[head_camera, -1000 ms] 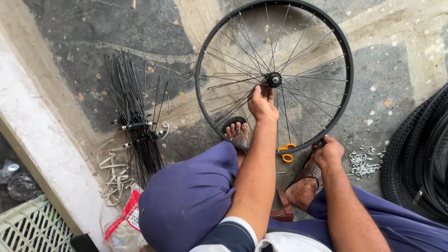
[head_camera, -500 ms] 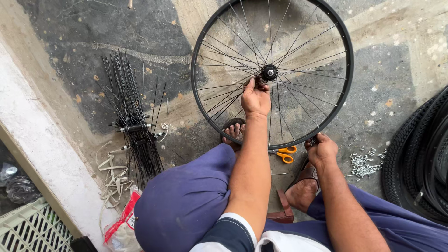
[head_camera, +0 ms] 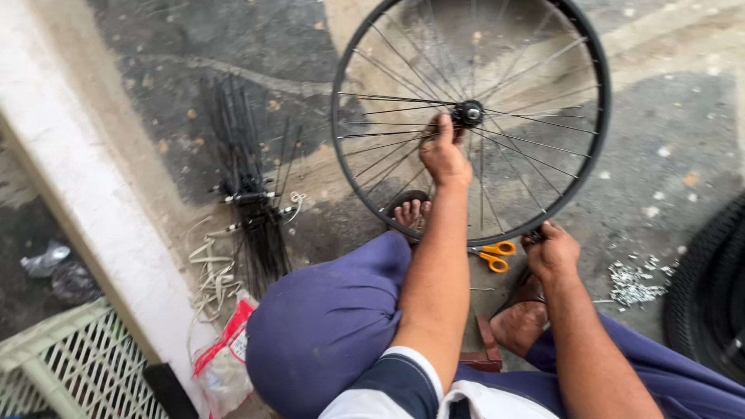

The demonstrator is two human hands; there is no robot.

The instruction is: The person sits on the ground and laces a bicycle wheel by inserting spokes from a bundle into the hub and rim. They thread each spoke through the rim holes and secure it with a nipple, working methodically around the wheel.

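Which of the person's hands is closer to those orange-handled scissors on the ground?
The right hand, gripping the wheel rim just right of the scissors. The left hand is farther up, at the hub.

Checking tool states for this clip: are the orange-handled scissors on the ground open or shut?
Open. The scissors lie flat beside the wheel rim, their two orange handle loops spread apart; the blades are partly hidden by the rim.

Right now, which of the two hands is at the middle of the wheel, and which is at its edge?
The left hand reaches between the spokes to the hub. The right hand grips the black rim at its lowest part, near the orange scissors.
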